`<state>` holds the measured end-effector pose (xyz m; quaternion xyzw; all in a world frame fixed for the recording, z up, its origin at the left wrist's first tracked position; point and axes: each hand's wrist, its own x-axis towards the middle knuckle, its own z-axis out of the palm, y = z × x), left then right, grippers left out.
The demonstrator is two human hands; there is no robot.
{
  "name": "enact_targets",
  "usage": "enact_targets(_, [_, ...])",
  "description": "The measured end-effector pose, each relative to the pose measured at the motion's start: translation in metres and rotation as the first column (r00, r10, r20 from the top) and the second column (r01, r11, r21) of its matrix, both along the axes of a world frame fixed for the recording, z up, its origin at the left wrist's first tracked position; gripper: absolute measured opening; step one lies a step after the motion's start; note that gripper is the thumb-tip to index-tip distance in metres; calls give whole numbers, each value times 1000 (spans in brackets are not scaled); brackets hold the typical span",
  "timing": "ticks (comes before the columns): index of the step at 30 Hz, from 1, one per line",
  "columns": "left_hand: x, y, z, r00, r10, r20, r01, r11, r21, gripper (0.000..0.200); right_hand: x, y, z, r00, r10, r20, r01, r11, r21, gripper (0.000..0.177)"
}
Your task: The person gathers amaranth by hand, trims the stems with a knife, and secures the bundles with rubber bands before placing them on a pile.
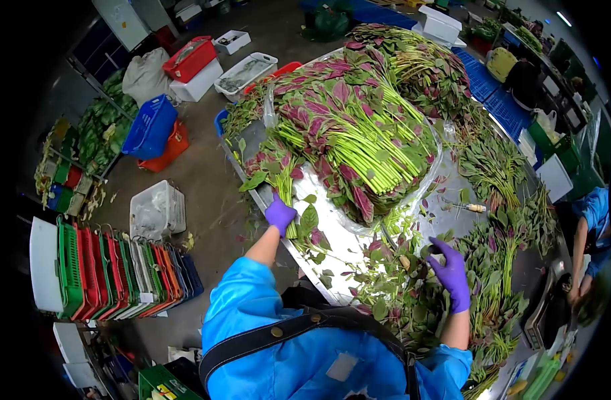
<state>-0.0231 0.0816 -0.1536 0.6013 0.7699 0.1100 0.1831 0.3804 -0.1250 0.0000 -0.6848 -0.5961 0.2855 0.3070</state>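
My left hand (280, 214), in a purple glove, is closed around the stems of a bunch of red-and-green leafy greens (273, 168) at the table's left edge. My right hand (449, 272), also gloved in purple, is over loose leaves and stems (402, 287), its thumb and fingers apart and nothing visible between them. Beyond both hands lies a large pile of amaranth-like bunches (365, 133) on clear plastic, with pale green stems facing right and toward me. A knife with a light handle (476, 208) rests on the metal table (333, 248), right of the pile.
More greens (495, 167) line the table's right side. On the floor at left are a blue basket (149, 127), a white basket (157, 210) and a row of stacked crates (119, 270). A co-worker's arms (579, 253) show at far right.
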Motion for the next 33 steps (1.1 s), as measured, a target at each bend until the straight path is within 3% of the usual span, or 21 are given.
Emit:
enact_targets(1, [-8,-1,6,1000,-8,3,8,1000,0,76,-19,1,0,997,-18,-80,17,1000,-10,45])
enact_targets(2, [-17,-2,11,839,15,544,-10,1000,-11,66,-40,3,1,972,-70,-225,54,995,-79,44])
enact_targets(3, [-24,-6,17,412,42,910,-18,999,-37,56,-59,5,-8,942,-47,-333,27,998,-64,43])
enact_targets(5, [-10,-41,74,237,45,970,-33,999,-38,40,-107,15,-13,853,60,-519,-100,994,-49,45])
enact_targets(8, [20,-106,102,137,126,982,28,991,-131,47,-178,21,-45,598,35,-801,-291,941,-176,83])
enact_targets(10, [42,-136,79,136,123,983,173,974,-146,48,-204,20,-78,440,-143,-887,-441,826,-352,84])
enact_targets(11, [51,-146,74,172,143,975,228,957,-180,47,-216,17,-66,413,-68,-908,-418,872,-256,82])
enact_targets(13, [50,-139,60,287,53,956,524,827,-203,50,-224,9,-87,278,-297,-913,-383,838,-390,67])
enact_targets(14, [42,-133,27,178,388,904,634,658,-407,52,-221,4,-98,313,-374,-873,-339,815,-470,58])
enact_targets(15, [31,-132,19,249,58,967,731,643,-227,52,-215,0,-108,343,-444,-828,-294,786,-544,50])
enact_targets(17, [31,-123,92,441,-112,890,772,554,-313,51,-199,-2,-115,463,-346,-816,-279,817,-505,35])
enact_targets(18, [25,-110,81,134,-336,932,908,418,20,49,-189,-6,-96,659,-213,-721,-191,880,-434,36])
enact_targets(19, [24,-107,97,275,-226,934,910,374,-177,46,-179,-12,-67,820,-94,-565,-127,932,-338,37])
enact_targets(21, [7,-108,101,378,-198,904,910,262,-322,44,-137,-25,-20,776,56,-628,-308,903,-301,43])
enact_targets(23, [9,-110,116,367,-310,877,930,147,-337,43,-119,-28,-10,982,183,33,-142,853,-503,48])
enact_targets(25, [9,-113,118,330,-424,843,935,24,-353,43,-106,-36,0,952,186,242,-71,906,-416,51])
enact_targets(27, [13,-118,110,191,-432,882,968,-67,-243,45,-95,-43,42,986,-44,-162,-15,937,-348,51])
enact_targets(30, [23,-124,111,152,-410,899,977,-78,-200,39,-96,-49,16,978,61,-199,-85,990,-115,53])
enact_targets(31, [25,-124,112,118,-368,922,984,-83,-159,37,-95,-50,23,997,75,-13,-75,950,-303,53])
enact_targets(32, [29,-124,116,57,-517,854,983,-122,-139,34,-90,-47,32,976,127,177,-30,882,-470,54])
enact_targets(33, [31,-122,119,-5,-520,854,986,-144,-82,34,-76,-56,37,992,-26,-125,-22,930,-366,54])
